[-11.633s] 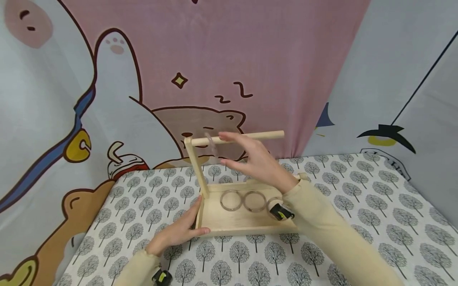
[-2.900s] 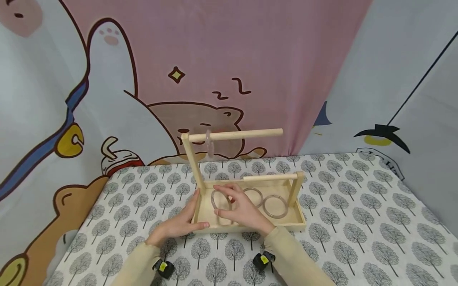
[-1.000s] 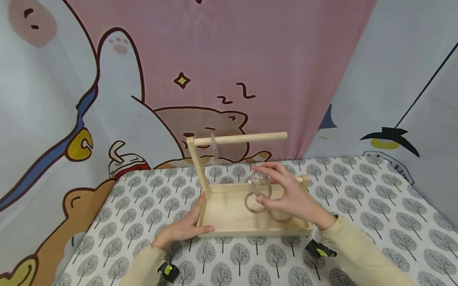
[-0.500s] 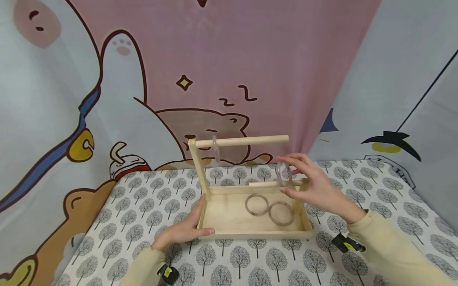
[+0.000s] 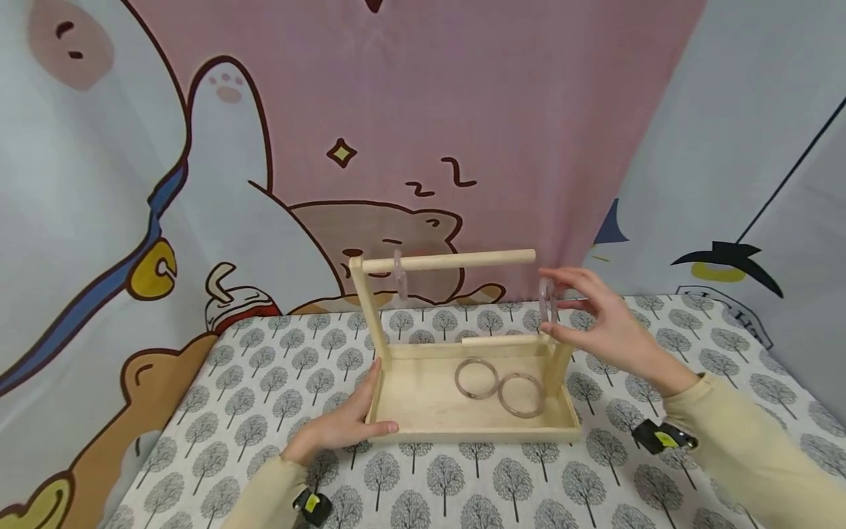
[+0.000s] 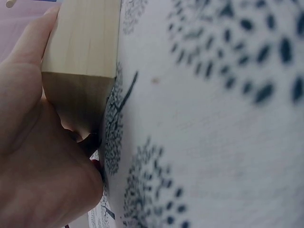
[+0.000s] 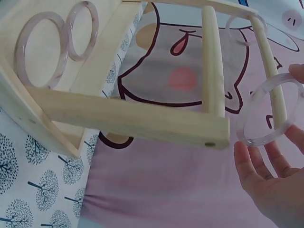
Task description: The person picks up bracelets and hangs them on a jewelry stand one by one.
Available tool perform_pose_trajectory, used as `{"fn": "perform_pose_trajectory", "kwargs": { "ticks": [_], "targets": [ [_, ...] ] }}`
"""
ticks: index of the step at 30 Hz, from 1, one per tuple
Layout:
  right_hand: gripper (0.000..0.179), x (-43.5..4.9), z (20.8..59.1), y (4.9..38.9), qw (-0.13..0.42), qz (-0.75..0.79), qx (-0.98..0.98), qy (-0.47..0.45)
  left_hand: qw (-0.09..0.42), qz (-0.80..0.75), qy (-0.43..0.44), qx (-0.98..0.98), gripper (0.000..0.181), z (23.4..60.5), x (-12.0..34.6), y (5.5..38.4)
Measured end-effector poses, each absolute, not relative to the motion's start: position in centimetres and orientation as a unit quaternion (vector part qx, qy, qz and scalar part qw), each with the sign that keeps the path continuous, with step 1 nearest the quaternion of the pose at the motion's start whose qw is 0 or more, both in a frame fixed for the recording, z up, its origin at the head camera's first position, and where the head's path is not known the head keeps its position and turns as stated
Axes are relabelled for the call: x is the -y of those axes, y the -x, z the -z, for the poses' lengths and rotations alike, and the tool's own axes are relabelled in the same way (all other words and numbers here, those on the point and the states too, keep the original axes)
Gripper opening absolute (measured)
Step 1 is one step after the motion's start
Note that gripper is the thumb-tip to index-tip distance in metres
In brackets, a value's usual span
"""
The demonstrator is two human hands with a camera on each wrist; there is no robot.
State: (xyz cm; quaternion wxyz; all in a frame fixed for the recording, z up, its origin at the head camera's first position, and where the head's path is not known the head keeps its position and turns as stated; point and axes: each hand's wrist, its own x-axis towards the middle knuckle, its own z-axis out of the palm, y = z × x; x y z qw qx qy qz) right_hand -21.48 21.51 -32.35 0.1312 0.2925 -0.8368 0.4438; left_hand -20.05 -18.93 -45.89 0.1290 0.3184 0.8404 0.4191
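Observation:
A pale wooden stand has a shallow tray, a tall left post bearing a long upper rod, and a shorter lower rod. My left hand rests against the tray's front left corner, thumb along the front wall. Between thumb and fingers my right hand pinches an upright translucent bangle. It is just right of the upper rod's free end, slightly lower; in the right wrist view that end shows through the bangle. Another bangle hangs on the upper rod near the post.
Two more bangles lie flat in the tray's right half, one slightly behind the other. The right post stands below my right hand. A tree-print cloth covers the table; a cartoon curtain hangs behind.
Over the last seconds my right hand lifted a bangle from the tray's left part and carried it right and up, past the lower rod. My left hand stays on the corner.

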Motion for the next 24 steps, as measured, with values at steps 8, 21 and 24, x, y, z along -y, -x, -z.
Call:
{"fn": "perform_pose_trajectory", "kwargs": {
  "ticks": [8,21,24],
  "targets": [
    [0.072,-22.1,31.1,22.6,0.126,-0.487,0.82,-0.273,0.136,-0.415,-0.309,-0.845,0.109,45.8,18.8,19.9],
    [0.069,-20.9,29.4,24.0,0.11,-0.492,0.83,-0.239,0.144,-0.414,-0.302,-0.847,0.109,45.9,18.9,19.9],
    [0.07,-20.6,29.2,24.5,0.106,-0.49,0.831,-0.241,0.137,-0.418,-0.309,-0.843,0.109,45.8,18.8,20.0]
  ]
}}
